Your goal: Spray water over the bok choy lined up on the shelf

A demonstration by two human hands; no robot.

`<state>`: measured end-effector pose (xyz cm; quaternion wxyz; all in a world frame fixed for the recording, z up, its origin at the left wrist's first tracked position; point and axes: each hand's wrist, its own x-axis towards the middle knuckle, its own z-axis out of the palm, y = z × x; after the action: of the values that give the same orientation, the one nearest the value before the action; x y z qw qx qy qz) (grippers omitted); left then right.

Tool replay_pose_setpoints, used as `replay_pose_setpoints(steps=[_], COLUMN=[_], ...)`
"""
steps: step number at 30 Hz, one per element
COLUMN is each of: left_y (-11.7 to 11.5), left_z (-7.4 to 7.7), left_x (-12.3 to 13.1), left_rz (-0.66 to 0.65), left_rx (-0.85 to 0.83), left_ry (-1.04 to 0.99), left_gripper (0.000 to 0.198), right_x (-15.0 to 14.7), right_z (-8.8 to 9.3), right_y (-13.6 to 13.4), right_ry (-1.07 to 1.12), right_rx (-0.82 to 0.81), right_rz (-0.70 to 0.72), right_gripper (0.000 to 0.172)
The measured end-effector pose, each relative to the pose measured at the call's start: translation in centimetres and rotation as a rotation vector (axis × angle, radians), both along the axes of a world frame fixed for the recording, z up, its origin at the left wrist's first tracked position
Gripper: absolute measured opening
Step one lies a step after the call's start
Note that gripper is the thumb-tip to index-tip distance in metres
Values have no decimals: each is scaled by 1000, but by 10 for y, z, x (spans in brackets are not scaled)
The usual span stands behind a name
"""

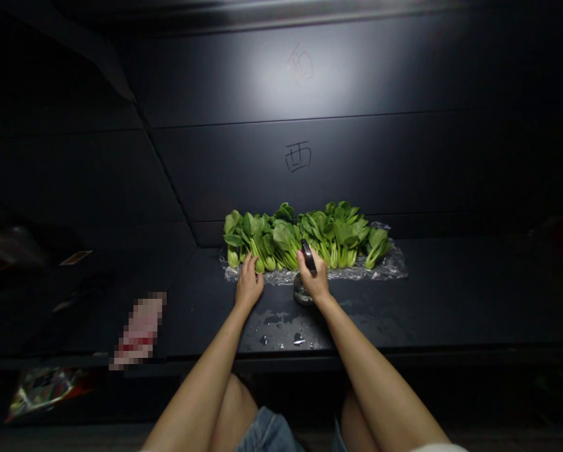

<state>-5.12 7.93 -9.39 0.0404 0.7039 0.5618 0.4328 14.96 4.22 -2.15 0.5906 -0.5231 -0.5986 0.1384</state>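
Observation:
A row of green bok choy lies on crumpled clear plastic film against the back wall of a dark shelf. My left hand is at the front of the row, left of its middle. Its fingers reach forward and touch the stem ends; the thumb is apart from them. In my right hand is a spray bottle with a clear body and a black trigger head, upright in front of the row's middle. Part of the bottle is hidden behind my fingers.
Water drops wet the dark shelf in front of the row. Handwritten marks are on the back panel. A pixelated pinkish item is at the left, and a blurred shiny package sits lower down.

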Motion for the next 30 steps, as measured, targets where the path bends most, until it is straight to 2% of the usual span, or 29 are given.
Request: replay_pose_setpoints(steps=[30], left_y=[-1], left_z=[1], left_x=[0], left_rz=[9], left_rx=[20], left_ry=[29], left_gripper=[52], right_x=[12], right_z=[0], right_y=[2], right_ry=[-44], right_rx=[17], right_rz=[-88], right_gripper=[34])
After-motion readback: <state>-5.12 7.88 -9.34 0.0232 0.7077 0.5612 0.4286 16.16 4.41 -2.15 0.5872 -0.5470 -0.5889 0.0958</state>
